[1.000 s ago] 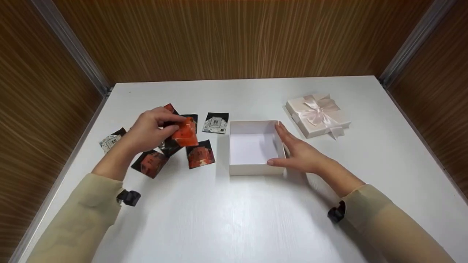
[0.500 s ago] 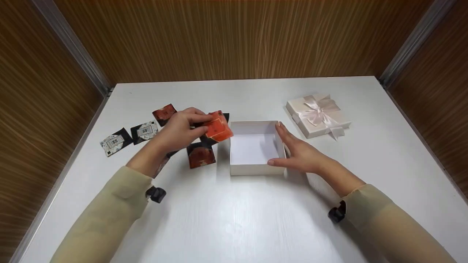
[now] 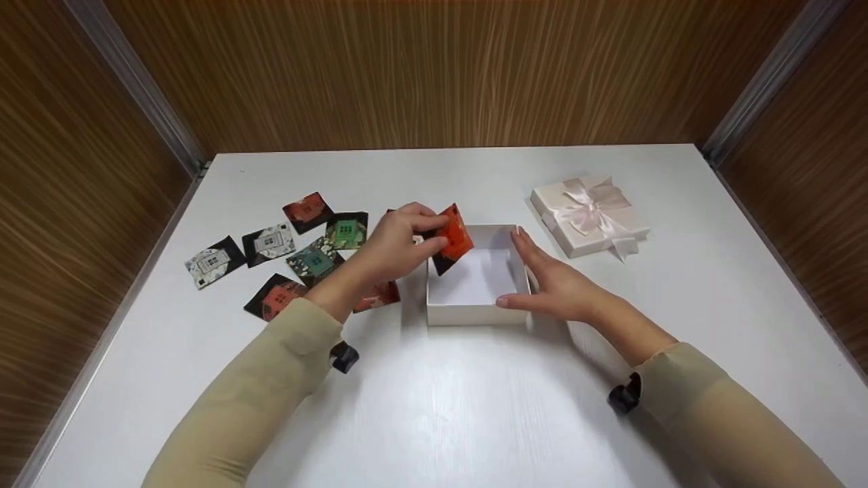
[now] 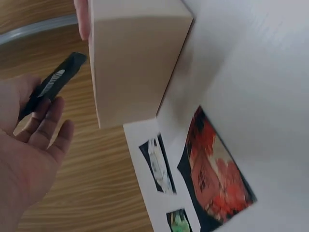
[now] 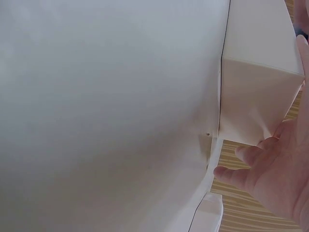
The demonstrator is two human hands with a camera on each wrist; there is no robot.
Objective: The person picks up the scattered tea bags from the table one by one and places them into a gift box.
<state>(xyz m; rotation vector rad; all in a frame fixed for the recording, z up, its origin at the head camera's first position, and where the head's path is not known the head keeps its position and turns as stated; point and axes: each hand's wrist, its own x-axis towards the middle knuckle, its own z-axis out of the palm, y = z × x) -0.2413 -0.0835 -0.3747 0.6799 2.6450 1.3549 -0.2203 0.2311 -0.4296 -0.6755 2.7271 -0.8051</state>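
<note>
Just over box rim [image 3: 471,228], red packet [image 3: 453,237]

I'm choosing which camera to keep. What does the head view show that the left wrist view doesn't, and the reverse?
Only the head view shows the lid with its bow, the box's bare inside, the right hand flat against the box's side, and the whole spread of packets. Only the left wrist view shows the left hand's palm and the held packet edge-on. Both show the box, the left hand pinching that packet, and packets lying on the table.
</note>
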